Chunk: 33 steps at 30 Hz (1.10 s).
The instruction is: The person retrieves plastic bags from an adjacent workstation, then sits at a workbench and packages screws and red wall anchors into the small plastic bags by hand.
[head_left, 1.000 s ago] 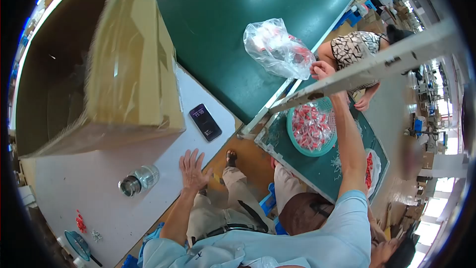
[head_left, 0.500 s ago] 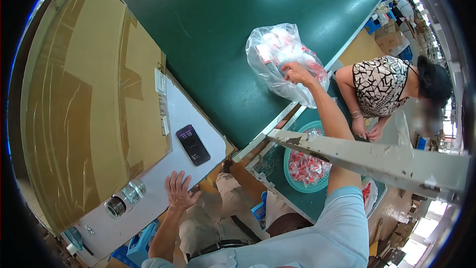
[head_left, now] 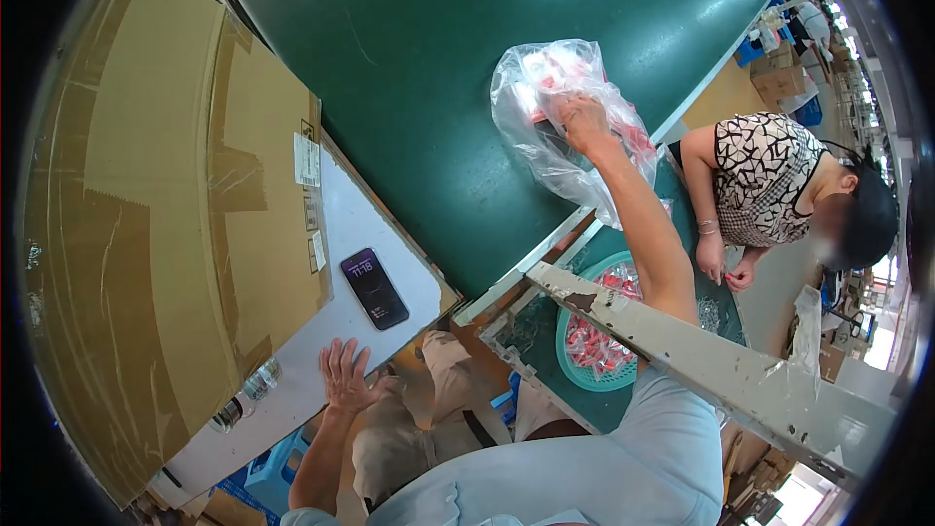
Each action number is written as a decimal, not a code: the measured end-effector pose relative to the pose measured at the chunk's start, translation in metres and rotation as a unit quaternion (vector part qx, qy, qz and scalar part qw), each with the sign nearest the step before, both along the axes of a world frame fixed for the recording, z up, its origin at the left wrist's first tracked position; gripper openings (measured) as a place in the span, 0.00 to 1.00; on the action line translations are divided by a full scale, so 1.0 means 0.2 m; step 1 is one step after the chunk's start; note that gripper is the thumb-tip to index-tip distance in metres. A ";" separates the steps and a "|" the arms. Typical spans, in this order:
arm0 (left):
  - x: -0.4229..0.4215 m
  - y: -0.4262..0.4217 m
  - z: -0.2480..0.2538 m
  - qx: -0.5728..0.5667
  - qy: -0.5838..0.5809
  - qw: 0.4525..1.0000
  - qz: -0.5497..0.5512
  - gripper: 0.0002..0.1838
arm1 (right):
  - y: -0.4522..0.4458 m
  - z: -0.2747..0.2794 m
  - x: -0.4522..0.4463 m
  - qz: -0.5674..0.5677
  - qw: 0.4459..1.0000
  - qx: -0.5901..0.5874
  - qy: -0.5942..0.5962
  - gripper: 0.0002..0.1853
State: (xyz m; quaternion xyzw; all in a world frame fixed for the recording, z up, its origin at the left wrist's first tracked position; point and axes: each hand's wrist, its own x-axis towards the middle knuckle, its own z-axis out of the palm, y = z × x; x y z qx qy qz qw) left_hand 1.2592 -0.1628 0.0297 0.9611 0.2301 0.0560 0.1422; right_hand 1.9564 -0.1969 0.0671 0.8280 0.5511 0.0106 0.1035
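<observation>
My left hand [head_left: 347, 376] rests with spread fingers on the edge of the white table [head_left: 392, 219], just below a dark phone [head_left: 374, 288] with a lit screen. My right hand [head_left: 582, 121] reaches into the mouth of a clear plastic bag [head_left: 545, 158] on the green table [head_left: 419, 88]. White and red items show through the bag. The fingertips of that hand are partly hidden among the plastic, so what they hold, if anything, cannot be made out.
A large cardboard box [head_left: 156, 195] stands at the left, beside a glass jar [head_left: 261, 380]. A turquoise basket [head_left: 575, 370] of red wrapped pieces lies under a metal beam [head_left: 682, 341]. A co-worker [head_left: 769, 170] sits at the right, holding something small and red.
My right hand has moved from the bag's near edge to deeper in its mouth. The view has shifted, and the box now covers more of the jar. My left hand stays on the table edge.
</observation>
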 end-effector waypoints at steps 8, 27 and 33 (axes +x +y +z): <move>-0.01 0.00 -0.01 0.006 0.009 1.000 0.002 0.45 | -0.04 0.11 -0.02 -0.031 0.987 0.088 0.128 0.13; -0.05 0.00 0.00 -0.015 -0.002 1.000 -0.021 0.47 | -0.80 0.74 -0.37 -0.227 0.564 0.545 0.578 0.26; -0.08 -0.01 0.01 -0.024 -0.014 0.999 -0.020 0.49 | -1.28 0.75 -0.62 -0.146 0.265 0.665 0.682 0.22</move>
